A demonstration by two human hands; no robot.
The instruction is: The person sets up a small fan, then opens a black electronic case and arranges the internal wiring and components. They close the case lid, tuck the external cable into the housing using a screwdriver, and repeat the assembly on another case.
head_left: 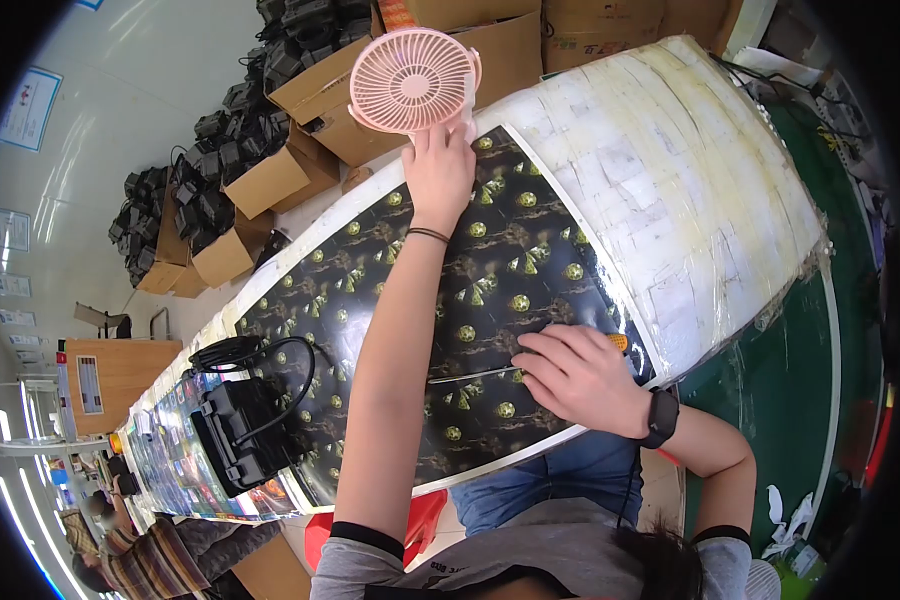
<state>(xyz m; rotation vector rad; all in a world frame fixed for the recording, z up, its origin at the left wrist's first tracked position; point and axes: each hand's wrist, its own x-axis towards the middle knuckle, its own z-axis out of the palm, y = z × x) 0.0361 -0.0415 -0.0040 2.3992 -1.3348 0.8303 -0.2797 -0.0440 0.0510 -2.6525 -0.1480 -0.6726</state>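
My left hand [442, 175] reaches across the table, fingers closed at the lower part of a pink fan [413, 85]; the fan's round grille faces up toward me. Nearer my body, my right hand [582, 378] is curled over a screwdriver [619, 343]. Its orange handle end shows past the knuckles, and its thin metal shaft points left, low over the dark patterned mat [470, 300]. The palm hides most of the handle. Left of my left forearm sits a black boxy device [238, 440] with a coiled black cable [225, 352].
White, tape-covered tabletop [660, 190] stretches to the right of the mat. Open cardboard boxes [290, 175] and heaps of black devices [225, 125] stand beyond the far edge. Another person [160, 560] is at the lower left. A red stool [425, 525] shows below the near edge.
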